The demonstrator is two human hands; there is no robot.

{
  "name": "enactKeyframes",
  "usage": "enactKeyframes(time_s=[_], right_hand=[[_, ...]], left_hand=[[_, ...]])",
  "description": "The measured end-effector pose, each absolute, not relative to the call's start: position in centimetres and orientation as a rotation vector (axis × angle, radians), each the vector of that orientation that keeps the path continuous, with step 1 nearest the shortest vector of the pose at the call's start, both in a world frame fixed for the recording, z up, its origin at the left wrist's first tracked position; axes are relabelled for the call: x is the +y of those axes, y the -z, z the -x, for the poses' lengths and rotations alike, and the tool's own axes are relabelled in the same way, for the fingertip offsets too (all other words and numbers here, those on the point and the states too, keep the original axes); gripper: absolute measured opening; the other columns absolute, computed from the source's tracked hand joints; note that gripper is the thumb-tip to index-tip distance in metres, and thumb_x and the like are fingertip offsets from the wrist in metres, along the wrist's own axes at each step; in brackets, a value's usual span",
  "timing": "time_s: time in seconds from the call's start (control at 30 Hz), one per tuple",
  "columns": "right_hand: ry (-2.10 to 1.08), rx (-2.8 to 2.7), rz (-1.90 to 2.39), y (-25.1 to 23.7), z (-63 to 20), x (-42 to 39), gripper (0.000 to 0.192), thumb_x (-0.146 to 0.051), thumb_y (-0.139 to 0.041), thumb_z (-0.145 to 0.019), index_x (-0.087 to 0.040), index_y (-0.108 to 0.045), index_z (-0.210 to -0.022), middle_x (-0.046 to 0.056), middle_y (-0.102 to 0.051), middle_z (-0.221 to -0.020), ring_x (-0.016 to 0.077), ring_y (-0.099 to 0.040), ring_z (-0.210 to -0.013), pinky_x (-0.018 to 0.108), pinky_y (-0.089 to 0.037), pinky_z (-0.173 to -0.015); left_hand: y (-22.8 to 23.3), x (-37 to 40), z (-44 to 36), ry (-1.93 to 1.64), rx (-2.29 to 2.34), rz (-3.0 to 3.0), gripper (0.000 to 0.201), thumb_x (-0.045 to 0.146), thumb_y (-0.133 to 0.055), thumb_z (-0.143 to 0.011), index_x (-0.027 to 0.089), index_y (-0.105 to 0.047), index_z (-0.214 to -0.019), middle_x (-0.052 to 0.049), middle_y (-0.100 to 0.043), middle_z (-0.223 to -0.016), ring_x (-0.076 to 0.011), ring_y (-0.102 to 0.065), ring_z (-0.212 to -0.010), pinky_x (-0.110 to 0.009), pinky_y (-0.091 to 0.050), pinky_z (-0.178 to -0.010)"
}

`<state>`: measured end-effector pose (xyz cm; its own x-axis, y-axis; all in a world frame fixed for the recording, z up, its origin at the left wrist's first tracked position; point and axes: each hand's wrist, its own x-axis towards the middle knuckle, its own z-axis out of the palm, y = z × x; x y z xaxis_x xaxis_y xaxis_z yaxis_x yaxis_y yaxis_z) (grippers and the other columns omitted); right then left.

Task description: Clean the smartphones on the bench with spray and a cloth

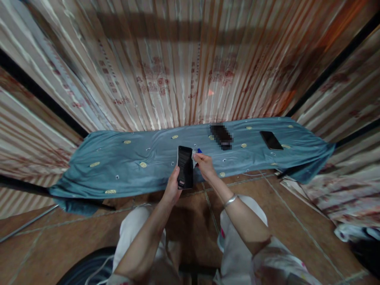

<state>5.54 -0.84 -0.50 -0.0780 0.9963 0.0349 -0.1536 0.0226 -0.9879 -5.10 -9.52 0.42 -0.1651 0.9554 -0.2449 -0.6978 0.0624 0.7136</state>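
Head view: two hands work on a dark phone above a cloth-covered bench.
Left hand [172, 189] has its grip closed around the lower end of the phone [185, 167], held upright over the blue cloth [118, 166]. Right hand [204, 165] pinches a small white and blue item [196, 153] against the phone's upper right edge. Another phone [271, 140] lies well apart, to the right on the cloth.

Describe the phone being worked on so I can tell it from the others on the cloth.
Find the blue-grey cloth spread across the low table. At its near edge, around the middle, the left hand holds a dark phone upright above the cloth while the right hand touches its side. Unlike the black phone lying flat far right, it is lifted and gripped.
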Motion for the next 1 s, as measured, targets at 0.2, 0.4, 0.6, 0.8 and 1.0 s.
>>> enactKeyframes(time_s=[0.2,0.4,0.6,0.8,1.0], right_hand=[[-1.557,-1.141,0.985,0.8,-4.0,-3.9,0.034,-0.051,-0.067,-0.061,-0.018,-0.06,-0.059,-0.003,-0.048,-0.056,0.0103,-0.039,-0.055,0.023,-0.03,-0.051],[-1.632,-1.292,1.009,2.1,-3.6,-7.4,0.04,-0.055,-0.064,-0.067,-0.016,-0.06,-0.059,-0.004,-0.046,-0.051,0.0084,-0.038,-0.051,0.021,-0.03,-0.048],[-1.587,-1.678,0.893,1.7,-5.6,-7.8,0.035,-0.048,-0.059,-0.076,-0.014,-0.068,-0.072,-0.002,-0.055,-0.057,0.0099,-0.046,-0.053,0.021,-0.035,-0.051],[-1.019,-1.831,0.94,0.1,-6.9,-6.6,0.029,-0.03,-0.044,-0.088,-0.019,-0.07,-0.096,0.005,-0.068,-0.093,0.019,-0.061,-0.089,0.031,-0.047,-0.081],[-0.687,-2.022,0.83,0.5,-5.3,-8.0,0.029,-0.021,-0.044,-0.091,-0.02,-0.066,-0.109,0.008,-0.063,-0.109,0.0182,-0.058,-0.103,0.032,-0.045,-0.093]], left_hand=[[-1.3,-8.6,6.4,-1.626,0.867,-0.287,0.029,0.034,-0.051,-0.086,0.011,-0.069,-0.085,-0.006,-0.073,-0.083,-0.016,-0.067,-0.078,-0.029,-0.047,-0.086],[-2.1,-8.5,8.5,-1.603,0.873,-0.232,0.036,0.037,-0.044,-0.089,0.011,-0.068,-0.095,-0.008,-0.072,-0.081,-0.0187,-0.067,-0.079,-0.032,-0.05,-0.082],[-2.0,-8.8,9.6,-1.589,0.826,-0.205,0.042,0.044,-0.046,-0.087,0.012,-0.063,-0.109,-0.011,-0.07,-0.095,-0.0234,-0.067,-0.09,-0.041,-0.05,-0.086],[-2.3,-8.7,9.3,-1.594,0.784,-0.092,0.031,0.036,-0.044,-0.089,0.014,-0.067,-0.092,-0.008,-0.071,-0.08,-0.0213,-0.068,-0.079,-0.037,-0.052,-0.079],[-2.4,-8.4,8.8,-1.608,0.741,-0.113,0.03,0.029,-0.046,-0.089,0.017,-0.062,-0.111,-0.005,-0.07,-0.078,-0.0186,-0.067,-0.07,-0.035,-0.052,-0.072]])
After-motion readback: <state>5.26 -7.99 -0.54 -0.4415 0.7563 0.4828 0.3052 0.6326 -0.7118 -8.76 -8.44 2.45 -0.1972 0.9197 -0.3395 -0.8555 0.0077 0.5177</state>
